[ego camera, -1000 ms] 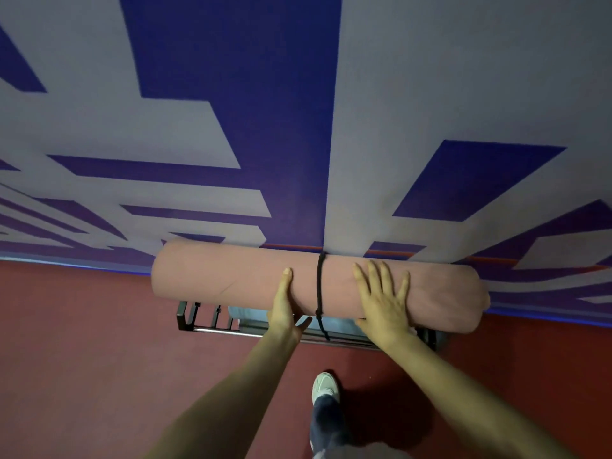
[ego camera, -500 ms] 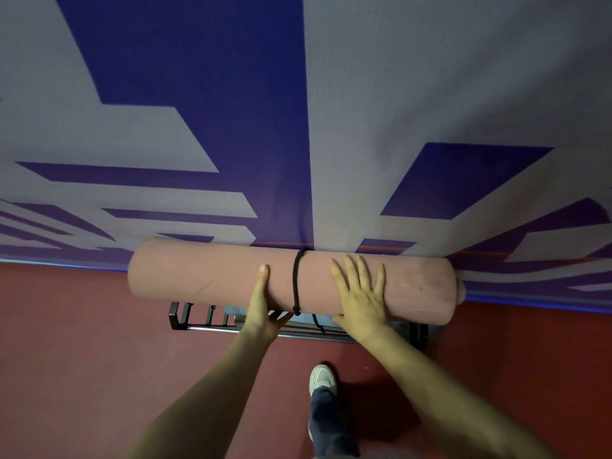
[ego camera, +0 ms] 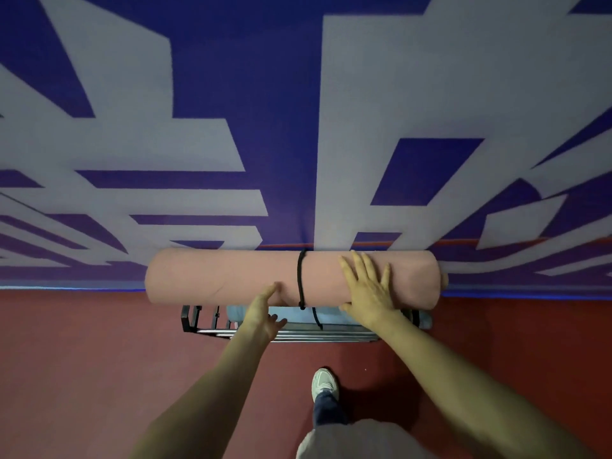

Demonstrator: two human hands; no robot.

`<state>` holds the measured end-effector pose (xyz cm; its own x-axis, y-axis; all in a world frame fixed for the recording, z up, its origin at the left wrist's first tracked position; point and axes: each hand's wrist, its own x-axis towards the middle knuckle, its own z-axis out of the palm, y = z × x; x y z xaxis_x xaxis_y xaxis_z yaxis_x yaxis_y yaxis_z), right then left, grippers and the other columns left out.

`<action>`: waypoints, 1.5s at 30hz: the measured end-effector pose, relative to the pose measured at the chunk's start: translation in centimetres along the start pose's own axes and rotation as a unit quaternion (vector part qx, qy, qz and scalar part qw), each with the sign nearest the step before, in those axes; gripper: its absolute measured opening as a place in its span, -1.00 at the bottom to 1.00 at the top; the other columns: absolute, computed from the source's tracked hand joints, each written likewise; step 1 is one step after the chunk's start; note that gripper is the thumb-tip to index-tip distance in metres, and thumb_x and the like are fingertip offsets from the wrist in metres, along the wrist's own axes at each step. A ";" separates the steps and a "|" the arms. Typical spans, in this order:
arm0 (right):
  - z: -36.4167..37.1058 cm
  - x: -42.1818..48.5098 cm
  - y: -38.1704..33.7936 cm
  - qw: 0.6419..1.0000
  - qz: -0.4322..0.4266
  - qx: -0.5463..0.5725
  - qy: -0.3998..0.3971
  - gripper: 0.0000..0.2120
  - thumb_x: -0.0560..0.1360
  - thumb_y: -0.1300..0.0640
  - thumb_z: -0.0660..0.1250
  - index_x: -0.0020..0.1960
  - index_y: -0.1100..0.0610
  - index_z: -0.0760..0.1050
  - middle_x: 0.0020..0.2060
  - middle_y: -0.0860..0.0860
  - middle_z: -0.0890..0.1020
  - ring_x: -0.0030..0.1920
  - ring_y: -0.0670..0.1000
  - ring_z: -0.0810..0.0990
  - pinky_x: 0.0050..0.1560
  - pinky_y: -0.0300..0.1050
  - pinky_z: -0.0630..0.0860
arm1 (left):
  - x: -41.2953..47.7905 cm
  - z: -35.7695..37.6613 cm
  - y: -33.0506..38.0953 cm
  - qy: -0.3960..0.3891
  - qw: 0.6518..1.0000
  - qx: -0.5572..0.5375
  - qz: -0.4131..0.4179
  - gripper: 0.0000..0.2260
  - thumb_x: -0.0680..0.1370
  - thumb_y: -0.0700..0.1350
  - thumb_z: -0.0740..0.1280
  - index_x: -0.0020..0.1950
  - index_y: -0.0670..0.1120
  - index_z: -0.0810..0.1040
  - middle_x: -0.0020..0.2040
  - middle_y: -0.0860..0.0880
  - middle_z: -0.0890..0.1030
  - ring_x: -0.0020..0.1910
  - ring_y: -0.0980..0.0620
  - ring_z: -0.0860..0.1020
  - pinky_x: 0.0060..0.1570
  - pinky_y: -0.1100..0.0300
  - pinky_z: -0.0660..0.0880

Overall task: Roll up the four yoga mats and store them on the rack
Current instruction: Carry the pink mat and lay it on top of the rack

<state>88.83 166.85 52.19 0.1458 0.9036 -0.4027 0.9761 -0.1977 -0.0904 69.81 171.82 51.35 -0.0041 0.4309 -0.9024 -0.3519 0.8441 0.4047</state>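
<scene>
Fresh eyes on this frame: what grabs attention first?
The pink rolled mat, tied at its middle with a black cord, lies crosswise over the rack at the foot of the wall, mid-view. The right hand lies flat on it right of the cord; the left hand touches its near side left of the cord. The wall's big blue and grey shapes fill the upper half.

Rolled salmon-pink yoga mat [ego camera: 231, 276] above the black-framed metal rack [ego camera: 190, 321] looked matt, foam-like and faintly scuffed. Thin black cord [ego camera: 300, 279] round it was braided and dull. The rack's silver front rails [ego camera: 298, 336] were glossy metal. Light blue rolled mat [ego camera: 291, 316] inside the rack appeared smooth and matt.
</scene>
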 end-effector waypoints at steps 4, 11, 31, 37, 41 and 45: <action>-1.5 -3.5 -1.4 0.997 0.043 0.054 0.033 -0.26 0.54 -0.03 0.28 0.55 0.05 -0.08 0.54 0.07 -0.05 0.53 0.08 -0.13 0.46 0.24 -0.13 | -3.2 -2.1 0.3 -0.027 0.995 0.080 0.046 -0.40 0.56 -0.08 0.35 0.51 -0.20 0.18 0.53 -0.21 0.15 0.49 -0.18 0.18 0.37 -0.13 0.31; -3.5 -14.6 -5.7 0.983 0.079 0.132 0.098 -0.34 0.54 0.00 0.28 0.52 0.10 0.06 0.50 0.09 0.13 0.50 0.09 0.04 0.47 0.14 0.02 | -11.1 -9.0 1.1 -0.062 0.964 0.199 0.163 -0.47 0.54 -0.09 0.37 0.44 -0.23 0.31 0.42 -0.20 0.35 0.40 -0.15 0.32 0.22 -0.03 0.39; 5.2 -50.3 -9.9 0.966 0.076 0.227 0.101 -0.45 0.54 0.04 0.31 0.46 0.14 0.24 0.39 0.11 0.34 0.38 0.13 0.31 0.34 -0.06 0.30 | -30.5 -27.5 -21.7 -0.128 0.914 0.296 0.248 -0.86 0.57 -0.22 0.30 0.10 -0.18 0.55 -0.03 -0.10 0.55 0.02 -0.06 0.47 0.01 0.09 0.38; 9.2 -57.9 -9.9 0.973 0.078 0.207 0.069 -0.48 0.54 0.03 0.31 0.43 0.14 0.28 0.35 0.13 0.37 0.37 0.12 0.33 0.30 -0.13 0.27 | -34.2 -32.1 -28.0 -0.147 0.906 0.316 0.242 -0.79 0.59 -0.23 0.26 0.20 -0.21 0.53 0.10 -0.10 0.53 0.10 -0.07 0.47 0.10 0.05 0.37; 9.8 -58.6 -10.5 0.974 0.069 0.207 0.063 -0.48 0.54 0.02 0.32 0.44 0.14 0.28 0.36 0.14 0.37 0.38 0.12 0.33 0.30 -0.13 0.28 | -34.4 -33.8 -28.5 -0.138 0.912 0.305 0.235 -0.88 0.58 -0.23 0.26 0.10 -0.16 0.53 0.12 -0.12 0.54 0.07 -0.08 0.48 0.07 0.07 0.37; 9.6 -55.8 -11.4 0.974 0.051 0.210 0.061 -0.48 0.54 0.03 0.31 0.43 0.15 0.28 0.36 0.13 0.38 0.37 0.12 0.34 0.31 -0.14 0.28 | -32.9 -33.8 -26.8 -0.136 0.918 0.289 0.234 -0.83 0.59 -0.24 0.25 0.15 -0.22 0.52 0.10 -0.13 0.54 0.08 -0.08 0.48 0.13 0.03 0.38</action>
<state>68.06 115.00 66.99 0.2807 0.9047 -0.3204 0.8069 -0.4032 -0.4316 47.69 124.24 65.22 0.2331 0.7872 -0.5710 0.1848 0.5406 0.8207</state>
